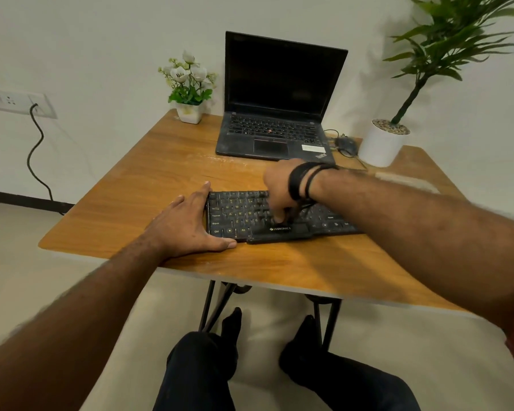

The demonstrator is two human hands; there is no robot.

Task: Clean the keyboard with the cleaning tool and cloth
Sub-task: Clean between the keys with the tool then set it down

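A black keyboard (241,216) lies across the middle of the wooden table (125,203). My left hand (187,229) rests flat on the table against the keyboard's left end, fingers straight, with the thumb along its front edge. My right hand (279,189) hovers over the middle keys with its fingers curled downward, pinching a small dark cleaning tool (293,213) whose tip touches the keys. The hand and tool are blurred. My right forearm hides the keyboard's right part. A pale flat thing (405,181), perhaps the cloth, lies at the table's right.
An open black laptop (276,114) stands behind the keyboard, with a mouse (346,144) and cable to its right. A small white flower pot (189,112) sits at the back left and a large white plant pot (380,146) at the back right. A wall socket (15,100) is on the left.
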